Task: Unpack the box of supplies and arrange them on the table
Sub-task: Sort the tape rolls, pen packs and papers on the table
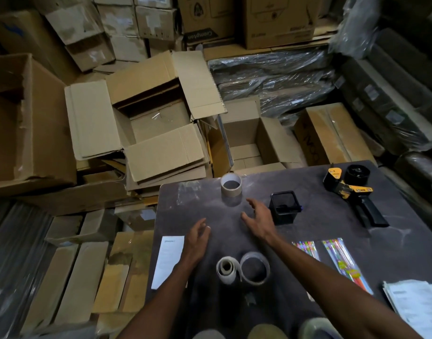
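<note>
Dark table (308,216), supplies laid out. Far edge: roll of brown tape (231,185), upright. Right of it: black square holder (283,207); far right: yellow-and-black tape dispenser (352,194). Near centre: two paper rolls (243,267), touching. Near right: packets of coloured pens (337,263); papers (415,304). Near left: white sheet (169,258). Left hand (198,237) and right hand (259,220) over mid-table, fingers loosely spread, holding nothing. Open cardboard box (151,123) beyond the table, far left.
</note>
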`<act>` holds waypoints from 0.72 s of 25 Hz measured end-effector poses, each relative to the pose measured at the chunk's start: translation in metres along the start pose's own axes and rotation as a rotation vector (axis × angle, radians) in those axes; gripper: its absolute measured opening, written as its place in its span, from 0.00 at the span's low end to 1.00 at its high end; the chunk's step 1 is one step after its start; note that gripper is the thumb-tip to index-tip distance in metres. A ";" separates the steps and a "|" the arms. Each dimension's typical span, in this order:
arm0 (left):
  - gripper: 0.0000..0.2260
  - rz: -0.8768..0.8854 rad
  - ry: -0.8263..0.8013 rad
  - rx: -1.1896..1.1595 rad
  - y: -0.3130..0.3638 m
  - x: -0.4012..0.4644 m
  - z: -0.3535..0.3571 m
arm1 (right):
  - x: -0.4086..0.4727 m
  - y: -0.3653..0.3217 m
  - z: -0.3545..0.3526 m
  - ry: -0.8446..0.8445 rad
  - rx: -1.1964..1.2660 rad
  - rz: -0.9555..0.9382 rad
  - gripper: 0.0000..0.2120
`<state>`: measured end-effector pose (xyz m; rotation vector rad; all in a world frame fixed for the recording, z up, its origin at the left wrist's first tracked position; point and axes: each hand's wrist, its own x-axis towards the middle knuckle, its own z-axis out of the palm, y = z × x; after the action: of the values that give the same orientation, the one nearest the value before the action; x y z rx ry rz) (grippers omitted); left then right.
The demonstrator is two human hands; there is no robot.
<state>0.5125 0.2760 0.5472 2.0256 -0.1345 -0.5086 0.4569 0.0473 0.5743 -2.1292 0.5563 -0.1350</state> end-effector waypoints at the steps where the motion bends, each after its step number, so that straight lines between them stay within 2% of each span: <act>1: 0.20 -0.003 -0.007 0.033 0.002 0.012 0.000 | 0.015 -0.002 0.002 -0.010 -0.008 0.031 0.28; 5: 0.23 0.026 -0.055 0.260 0.004 0.059 0.000 | 0.074 -0.002 0.012 -0.039 -0.061 0.120 0.37; 10: 0.23 0.104 0.007 0.583 -0.006 0.077 0.004 | 0.124 -0.004 0.024 -0.063 -0.034 0.145 0.40; 12: 0.24 0.151 0.008 0.674 -0.010 0.075 0.005 | 0.136 -0.006 0.030 -0.080 -0.068 0.147 0.45; 15: 0.26 0.142 0.005 0.683 -0.014 0.077 0.004 | 0.148 -0.007 0.040 -0.121 -0.104 0.130 0.52; 18: 0.26 0.135 0.016 0.684 -0.019 0.075 0.008 | 0.149 -0.002 0.044 -0.096 -0.082 0.116 0.49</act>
<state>0.5753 0.2559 0.5055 2.6580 -0.4862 -0.3885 0.6039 0.0163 0.5339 -2.1639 0.6367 0.0557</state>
